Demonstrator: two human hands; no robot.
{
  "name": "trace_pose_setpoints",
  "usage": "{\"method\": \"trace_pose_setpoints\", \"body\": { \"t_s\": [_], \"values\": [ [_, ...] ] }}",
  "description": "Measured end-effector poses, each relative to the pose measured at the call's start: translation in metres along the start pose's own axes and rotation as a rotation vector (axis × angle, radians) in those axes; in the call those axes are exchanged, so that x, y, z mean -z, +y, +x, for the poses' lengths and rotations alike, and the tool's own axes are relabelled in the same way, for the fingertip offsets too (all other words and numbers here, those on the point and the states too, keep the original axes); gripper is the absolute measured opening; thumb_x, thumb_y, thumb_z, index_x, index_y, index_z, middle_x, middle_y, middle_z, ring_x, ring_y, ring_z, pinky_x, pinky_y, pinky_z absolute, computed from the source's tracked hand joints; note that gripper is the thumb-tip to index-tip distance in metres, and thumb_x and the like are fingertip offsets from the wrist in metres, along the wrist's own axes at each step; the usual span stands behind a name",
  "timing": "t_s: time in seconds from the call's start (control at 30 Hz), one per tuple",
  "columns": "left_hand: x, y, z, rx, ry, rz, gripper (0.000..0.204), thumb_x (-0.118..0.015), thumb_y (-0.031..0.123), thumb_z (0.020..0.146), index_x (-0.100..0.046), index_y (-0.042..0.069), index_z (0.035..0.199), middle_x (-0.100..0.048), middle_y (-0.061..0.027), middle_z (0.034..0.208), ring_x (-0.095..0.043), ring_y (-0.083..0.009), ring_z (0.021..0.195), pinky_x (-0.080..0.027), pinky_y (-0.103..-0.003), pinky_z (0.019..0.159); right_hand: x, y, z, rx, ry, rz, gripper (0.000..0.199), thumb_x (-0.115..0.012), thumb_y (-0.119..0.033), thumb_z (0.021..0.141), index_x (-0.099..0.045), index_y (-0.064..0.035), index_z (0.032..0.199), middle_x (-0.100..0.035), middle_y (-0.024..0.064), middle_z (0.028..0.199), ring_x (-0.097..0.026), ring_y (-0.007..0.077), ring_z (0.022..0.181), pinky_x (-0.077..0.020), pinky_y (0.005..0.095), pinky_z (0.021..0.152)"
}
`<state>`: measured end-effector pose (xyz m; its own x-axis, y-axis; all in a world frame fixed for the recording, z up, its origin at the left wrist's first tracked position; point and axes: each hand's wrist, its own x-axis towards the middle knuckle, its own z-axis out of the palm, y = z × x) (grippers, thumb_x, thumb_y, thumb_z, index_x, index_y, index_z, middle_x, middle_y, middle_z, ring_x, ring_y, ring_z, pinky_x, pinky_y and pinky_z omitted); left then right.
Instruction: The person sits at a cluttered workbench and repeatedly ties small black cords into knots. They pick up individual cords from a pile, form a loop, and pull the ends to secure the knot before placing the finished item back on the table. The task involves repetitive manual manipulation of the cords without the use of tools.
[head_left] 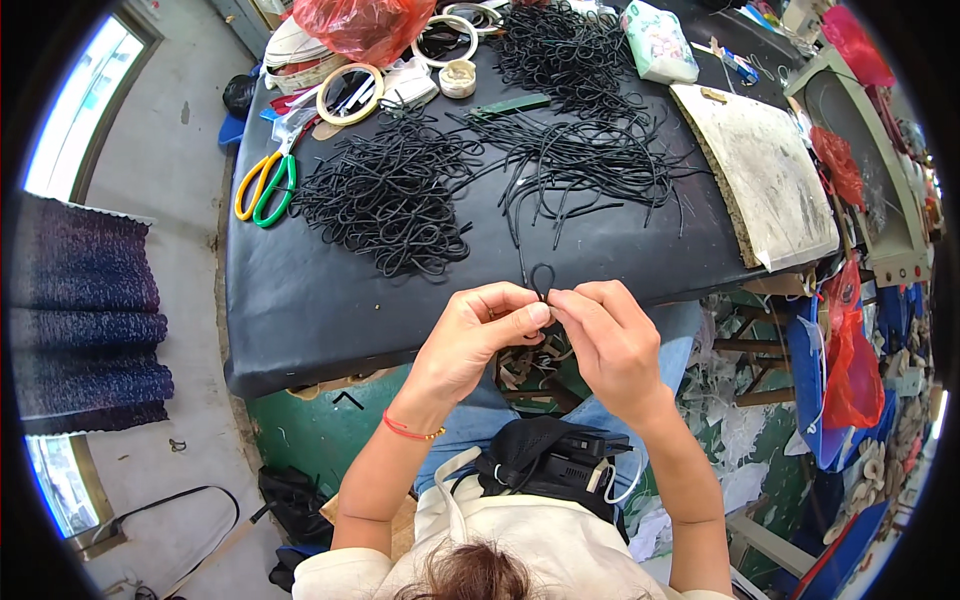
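A thin black cord (541, 274) stands up in a small loop between my two hands, just off the front edge of the black table. My left hand (482, 328) pinches it between thumb and forefinger; a red string bracelet circles that wrist. My right hand (611, 345) meets it from the other side, its fingertips also closed on the cord. Where the strands cross is covered by my fingers. Beyond my hands lie a tangled heap of looped black cords (385, 190) and, to its right, a spread of straighter black cords (590, 170).
Scissors with yellow and green handles (268, 188) lie at the table's left. Tape rolls (350, 94), a red plastic bag (365, 25) and another black cord pile (570, 50) are at the back. A stained pale board (765, 170) rests on the right, near a white packet (660, 42).
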<state>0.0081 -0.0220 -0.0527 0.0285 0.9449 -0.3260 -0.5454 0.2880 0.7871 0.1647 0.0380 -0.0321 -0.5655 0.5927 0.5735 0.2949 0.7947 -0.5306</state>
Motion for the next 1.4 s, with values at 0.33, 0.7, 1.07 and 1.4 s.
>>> {"method": "trace_pose_setpoints", "body": {
  "t_s": [0.33, 0.7, 1.07, 1.4],
  "values": [
    [-0.006, 0.012, -0.011, -0.411, -0.106, 0.934, 0.012, -0.057, 0.004, 0.084, -0.062, -0.003, 0.094, -0.06, -0.0026, 0.076, -0.053, -0.0071, 0.067, -0.044, -0.023, 0.061, 0.029, -0.003, 0.022, -0.029, -0.203, 0.01, 0.012, -0.064, -0.002, 0.074, -0.061, -0.0005, 0.086, -0.052, 0.0075, 0.075, -0.052, 0.0233, 0.069, -0.043, 0.0337, 0.06],
    [-0.007, 0.0, -0.005, -0.14, 0.004, 0.106, 0.025, -0.057, 0.01, 0.088, -0.057, -0.001, 0.11, -0.061, -0.0057, 0.087, -0.058, -0.0087, 0.075, -0.05, -0.023, 0.068, 0.007, -0.012, -0.012, -0.316, -0.11, 0.244, 0.015, -0.058, 0.003, 0.079, -0.061, 0.0025, 0.094, -0.056, 0.0105, 0.072, -0.055, 0.02, 0.059, -0.0444, 0.0294, 0.053],
    [-0.012, -0.009, -0.007, -0.139, 0.045, 0.071, 0.017, -0.059, 0.008, 0.086, -0.057, 0.0, 0.1, -0.062, -0.0062, 0.088, -0.058, -0.009, 0.077, -0.049, -0.023, 0.07, 0.018, -0.018, -0.016, -0.785, -0.23, 0.901, 0.018, -0.056, 0.001, 0.083, -0.06, 0.0019, 0.1, -0.063, 0.006, 0.082, -0.059, 0.0092, 0.07, -0.0477, 0.0226, 0.061],
    [-0.025, -0.017, -0.007, -0.287, 0.171, -0.066, 0.014, -0.061, 0.001, 0.082, -0.058, -0.002, 0.095, -0.063, -0.0078, 0.089, -0.059, -0.0093, 0.077, -0.05, -0.023, 0.073, -0.002, -0.015, -0.019, -0.719, 0.023, 0.63, 0.008, -0.062, -0.006, 0.083, -0.058, 0.0008, 0.085, -0.062, 0.0019, 0.073, -0.056, 0.0038, 0.064, -0.0449, 0.0181, 0.057]
  ]
}}
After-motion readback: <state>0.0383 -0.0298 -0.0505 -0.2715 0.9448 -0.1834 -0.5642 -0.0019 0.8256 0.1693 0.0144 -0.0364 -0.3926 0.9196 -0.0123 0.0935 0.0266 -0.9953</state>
